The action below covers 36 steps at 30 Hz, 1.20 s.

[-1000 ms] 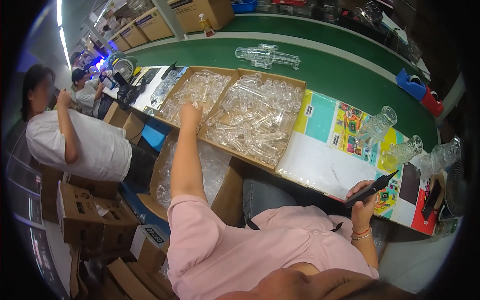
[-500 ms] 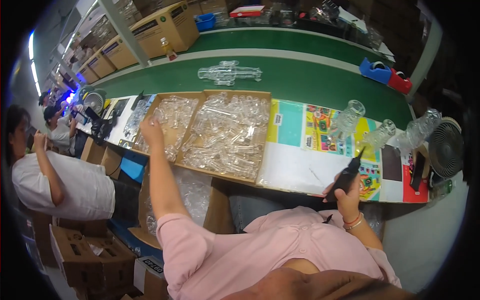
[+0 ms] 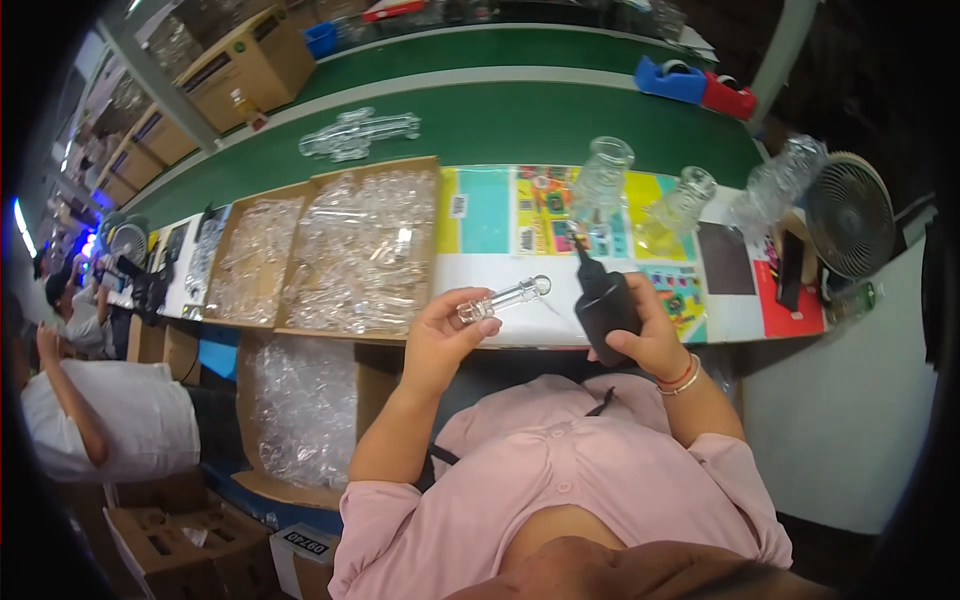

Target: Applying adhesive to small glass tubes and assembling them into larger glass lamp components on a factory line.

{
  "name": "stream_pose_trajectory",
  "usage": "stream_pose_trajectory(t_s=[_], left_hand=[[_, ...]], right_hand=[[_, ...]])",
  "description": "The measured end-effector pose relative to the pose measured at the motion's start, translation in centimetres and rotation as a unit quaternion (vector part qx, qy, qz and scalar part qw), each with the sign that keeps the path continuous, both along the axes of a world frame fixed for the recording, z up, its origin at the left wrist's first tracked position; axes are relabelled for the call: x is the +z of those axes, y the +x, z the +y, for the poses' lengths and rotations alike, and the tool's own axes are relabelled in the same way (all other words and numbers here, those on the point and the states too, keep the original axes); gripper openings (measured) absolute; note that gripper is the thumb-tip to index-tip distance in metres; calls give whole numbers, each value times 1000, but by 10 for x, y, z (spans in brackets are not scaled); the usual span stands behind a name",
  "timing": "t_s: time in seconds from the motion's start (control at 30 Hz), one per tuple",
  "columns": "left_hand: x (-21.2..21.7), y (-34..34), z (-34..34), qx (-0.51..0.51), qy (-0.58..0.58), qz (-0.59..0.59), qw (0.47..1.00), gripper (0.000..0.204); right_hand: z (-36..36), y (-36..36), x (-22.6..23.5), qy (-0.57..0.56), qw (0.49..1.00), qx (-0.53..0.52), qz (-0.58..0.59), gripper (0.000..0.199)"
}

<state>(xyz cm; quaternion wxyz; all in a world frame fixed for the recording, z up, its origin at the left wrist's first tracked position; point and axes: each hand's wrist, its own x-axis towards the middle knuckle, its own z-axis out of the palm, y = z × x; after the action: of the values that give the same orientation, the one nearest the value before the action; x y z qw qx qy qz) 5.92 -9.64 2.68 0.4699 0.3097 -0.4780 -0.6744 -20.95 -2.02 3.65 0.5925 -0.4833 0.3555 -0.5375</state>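
Note:
A small clear glass tube (image 3: pixel 518 293) with a rounded bulb at one end is pinched in the fingers of my left hand (image 3: pixel 447 328). My right hand (image 3: pixel 650 322) is wrapped round a black squeeze bottle (image 3: pixel 606 308), its narrow nozzle pointing up and away from me. Both hands are over the table's near edge, the tube's bulb end apart from the bottle. Left of them lies a shallow cardboard tray (image 3: pixel 436 215) full of similar clear glass pieces, beside a second cardboard tray (image 3: pixel 215 268) with fewer. Beyond my right hand stand two clear glass vessels (image 3: pixel 602 180), (image 3: pixel 683 200).
A plastic-wrapped piece (image 3: pixel 783 185) and a round fan (image 3: pixel 850 217) stand at the right. Blue and red tape dispensers (image 3: pixel 668 82) sit on the green surface, with another wrapped glass piece (image 3: pixel 358 135). Below, an open carton (image 3: pixel 375 385) holds plastic bags. A person (image 3: pixel 115 420) sits at left.
My left hand has come back from the left tray with a glass tube in it. My right hand has moved left with the bottle. The whole view has shifted.

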Motion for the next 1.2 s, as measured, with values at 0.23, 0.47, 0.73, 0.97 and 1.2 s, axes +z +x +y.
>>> stream_pose_trajectory(t_s=[0.23, 0.47, 0.73, 0.97, 1.2], left_hand=[[2, -45, 31, -10, -116, 36, 993, 35], [0, -58, 49, -7, -94, 51, 994, 35], [1, -70, 60, -26, -64, 44, 997, 35], [3, -75, 68, -21, -54, 52, 997, 36], [3, -81, 72, -27, -82, 45, 995, 36]], right_hand=[[23, -20, -10, -34, 999, -34, -5, 62], [43, -49, 0, -110, 978, -115, 132, 67], [39, -63, 26, -195, 932, -284, 111, 63], [31, -71, 42, -217, 929, -283, 104, 60], [9, -52, 20, -139, 896, -249, -341, 43]])
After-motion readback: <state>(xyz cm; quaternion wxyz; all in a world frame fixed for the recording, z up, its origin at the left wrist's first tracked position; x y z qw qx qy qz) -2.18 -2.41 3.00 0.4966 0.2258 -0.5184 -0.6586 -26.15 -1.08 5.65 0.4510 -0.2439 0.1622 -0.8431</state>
